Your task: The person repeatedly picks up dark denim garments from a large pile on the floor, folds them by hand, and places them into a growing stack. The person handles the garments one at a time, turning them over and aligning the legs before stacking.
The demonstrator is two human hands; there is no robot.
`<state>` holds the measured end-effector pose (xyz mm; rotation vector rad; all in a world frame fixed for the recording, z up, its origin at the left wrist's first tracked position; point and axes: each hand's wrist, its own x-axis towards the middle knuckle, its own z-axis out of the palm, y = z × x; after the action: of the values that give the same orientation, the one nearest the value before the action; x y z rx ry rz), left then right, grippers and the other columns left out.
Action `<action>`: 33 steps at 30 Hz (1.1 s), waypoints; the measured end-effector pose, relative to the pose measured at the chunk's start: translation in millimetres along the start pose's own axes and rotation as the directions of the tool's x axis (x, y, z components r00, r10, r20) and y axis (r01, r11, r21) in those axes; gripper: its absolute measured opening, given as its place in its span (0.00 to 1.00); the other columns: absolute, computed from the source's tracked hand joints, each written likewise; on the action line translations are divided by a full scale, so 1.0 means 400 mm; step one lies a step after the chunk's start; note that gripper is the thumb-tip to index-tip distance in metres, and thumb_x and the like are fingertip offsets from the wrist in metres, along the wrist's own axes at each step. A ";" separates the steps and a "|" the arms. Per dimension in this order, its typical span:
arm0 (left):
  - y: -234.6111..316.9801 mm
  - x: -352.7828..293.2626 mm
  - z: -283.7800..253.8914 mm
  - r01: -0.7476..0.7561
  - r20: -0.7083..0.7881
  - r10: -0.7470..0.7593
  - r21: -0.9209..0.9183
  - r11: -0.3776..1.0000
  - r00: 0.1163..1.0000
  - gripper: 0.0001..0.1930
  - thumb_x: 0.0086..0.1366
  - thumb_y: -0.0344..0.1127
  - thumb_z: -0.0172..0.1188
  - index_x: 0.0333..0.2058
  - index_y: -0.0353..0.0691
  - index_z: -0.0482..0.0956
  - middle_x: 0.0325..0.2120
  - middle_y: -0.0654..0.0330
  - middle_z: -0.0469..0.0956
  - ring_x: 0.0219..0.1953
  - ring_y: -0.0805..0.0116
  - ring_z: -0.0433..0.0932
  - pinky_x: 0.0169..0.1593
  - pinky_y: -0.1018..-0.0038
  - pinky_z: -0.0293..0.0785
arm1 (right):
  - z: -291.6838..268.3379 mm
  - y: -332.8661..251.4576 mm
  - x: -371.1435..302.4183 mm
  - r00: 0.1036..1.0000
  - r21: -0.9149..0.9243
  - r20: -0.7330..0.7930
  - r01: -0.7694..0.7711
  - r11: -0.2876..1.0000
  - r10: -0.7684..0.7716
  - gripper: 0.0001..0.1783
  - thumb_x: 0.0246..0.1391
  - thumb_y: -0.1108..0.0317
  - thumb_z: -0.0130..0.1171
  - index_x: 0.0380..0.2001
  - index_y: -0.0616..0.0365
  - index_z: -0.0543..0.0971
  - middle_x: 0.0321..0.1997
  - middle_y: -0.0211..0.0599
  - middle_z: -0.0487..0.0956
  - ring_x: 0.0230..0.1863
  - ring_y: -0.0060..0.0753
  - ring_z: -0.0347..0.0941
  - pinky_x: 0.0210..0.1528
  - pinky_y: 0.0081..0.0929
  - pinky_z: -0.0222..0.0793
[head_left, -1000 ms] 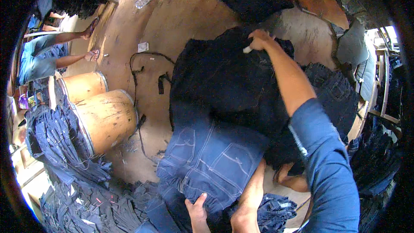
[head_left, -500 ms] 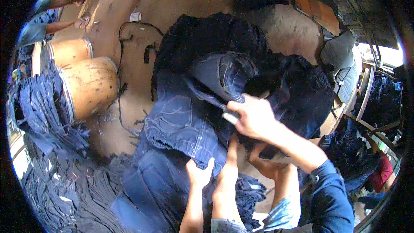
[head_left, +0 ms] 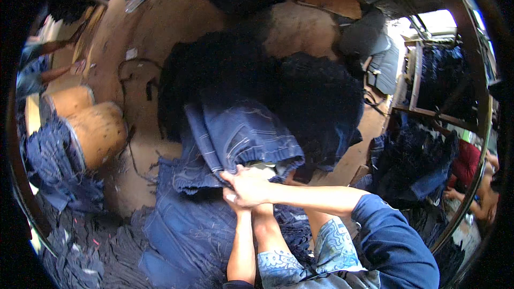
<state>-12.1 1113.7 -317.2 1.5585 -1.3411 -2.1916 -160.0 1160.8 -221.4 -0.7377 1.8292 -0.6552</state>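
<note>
A blue denim garment (head_left: pixel 241 134) with pale stitching and a gathered, stretchy-looking waistband lies bunched in front of me. My left hand (head_left: pixel 236 199) is closed on the near edge of the denim. Right over it, my right hand (head_left: pixel 250 186) reaches across from the right, its fingers closed on the same edge. The two hands touch and partly hide each other. Beyond the garment spreads a heap of very dark denim (head_left: pixel 214 69). More blue denim pieces (head_left: pixel 187 235) are piled below, beside my left forearm.
My bare legs and patterned shorts (head_left: pixel 334 249) are close to the hands. Wooden drums (head_left: pixel 99 128) stand at the left, with denim (head_left: pixel 64 166) heaped against them. Dark cloth strips (head_left: pixel 123 241) cover the lower left. Another person's arms (head_left: pixel 64 69) show at the far left; someone in red (head_left: pixel 467 163) sits at the right.
My right hand has come down and left from the dark heap to meet my left hand. Another blue garment part now lies over the heap's near side. The whole view has shifted.
</note>
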 end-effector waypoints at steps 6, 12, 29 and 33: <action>0.010 -0.020 -0.052 -0.112 -0.203 0.245 0.506 0.855 0.948 0.12 0.50 0.21 0.67 0.35 0.29 0.80 0.33 0.60 0.81 0.35 0.67 0.79 0.44 0.69 0.75 | -0.247 0.275 0.014 0.813 0.482 -0.085 0.539 0.691 -0.576 0.23 0.55 0.60 0.63 0.52 0.58 0.78 0.41 0.38 0.83 0.44 0.28 0.79 0.46 0.30 0.74; -0.030 -0.214 -0.240 -0.041 -0.308 0.094 0.172 0.984 0.947 0.28 0.49 0.18 0.63 0.53 0.32 0.72 0.49 0.58 0.75 0.49 0.62 0.74 0.57 0.66 0.68 | -0.521 0.801 0.081 0.859 -0.671 -0.508 -0.444 0.594 0.068 0.58 0.34 0.69 0.74 0.70 0.36 0.55 0.73 0.38 0.55 0.74 0.48 0.45 0.69 0.67 0.44; -0.110 -0.318 -0.242 0.128 -0.365 0.012 0.359 0.925 0.931 0.28 0.45 0.19 0.70 0.48 0.28 0.75 0.44 0.57 0.78 0.43 0.63 0.77 0.52 0.68 0.72 | -0.461 0.817 0.034 0.734 -0.444 -0.679 -0.402 0.801 -0.008 0.17 0.36 0.70 0.69 0.35 0.41 0.80 0.66 0.45 0.62 0.68 0.57 0.53 0.66 0.58 0.53; -0.122 -0.353 -0.247 0.102 -0.326 0.038 0.401 0.911 0.945 0.27 0.44 0.19 0.71 0.46 0.28 0.76 0.42 0.57 0.78 0.41 0.65 0.76 0.51 0.68 0.72 | -0.567 0.922 0.182 0.793 -0.286 -0.427 -0.574 0.768 0.434 0.21 0.39 0.67 0.68 0.40 0.40 0.77 0.61 0.44 0.67 0.71 0.60 0.46 0.65 0.73 0.43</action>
<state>150.1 1164.8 -261.2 1.9894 -1.7466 -1.6228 -463.5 1375.2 -455.1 -0.3462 2.4000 -0.0257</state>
